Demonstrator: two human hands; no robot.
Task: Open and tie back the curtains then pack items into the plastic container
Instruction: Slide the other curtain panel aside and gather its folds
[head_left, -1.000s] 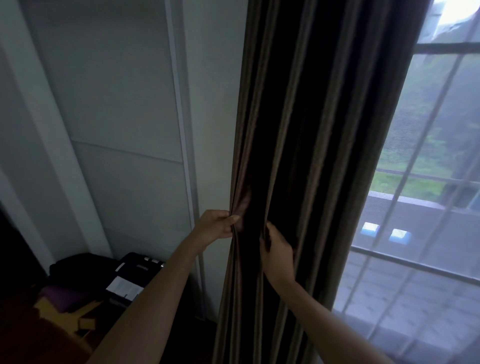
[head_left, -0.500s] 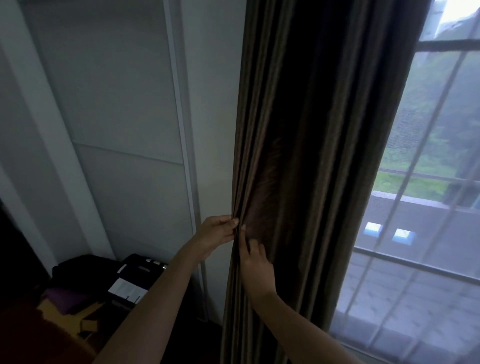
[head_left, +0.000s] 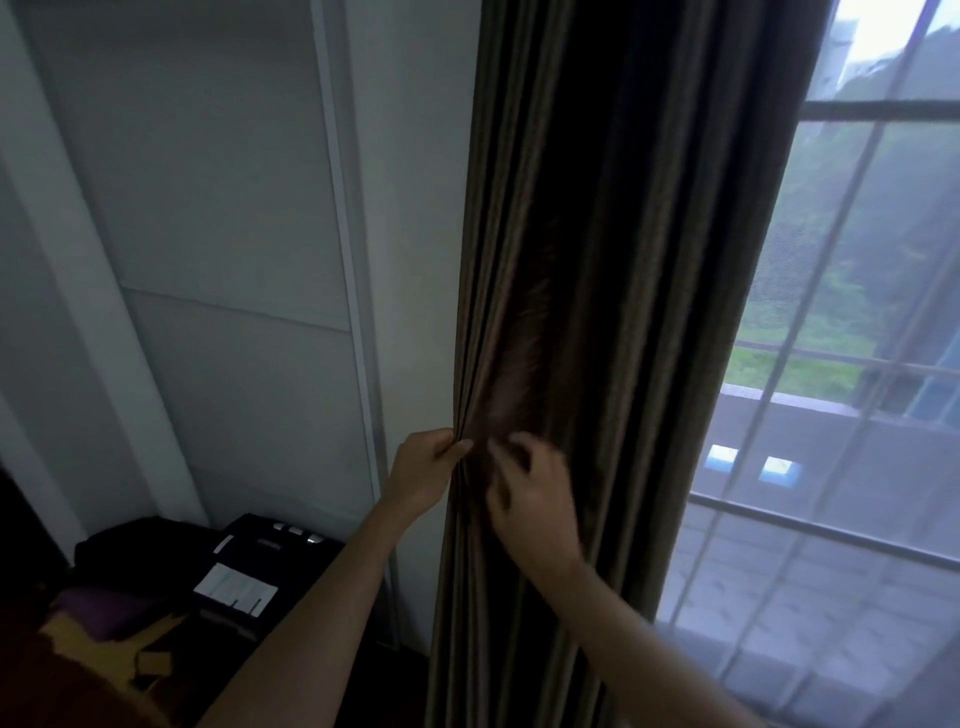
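Note:
A dark brown curtain (head_left: 613, 260) hangs bunched in vertical folds between the white wall and the window. My left hand (head_left: 423, 475) pinches the curtain's left edge at about waist height, with the folds gathered between thumb and fingers. My right hand (head_left: 530, 493) lies against the front of the folds just to the right, fingers curled and blurred by motion. Whether it grips the cloth is unclear. No plastic container is in view.
A window (head_left: 841, 415) with grey bars and a sheer net fills the right side. A white panelled wall (head_left: 234, 234) stands on the left. Low at the left sits a black device (head_left: 270, 561) with a white label, beside dark bags and yellow paper.
My right hand has shifted left across the folds toward my left hand and now sits close beside it. My left hand keeps its pinch on the curtain edge.

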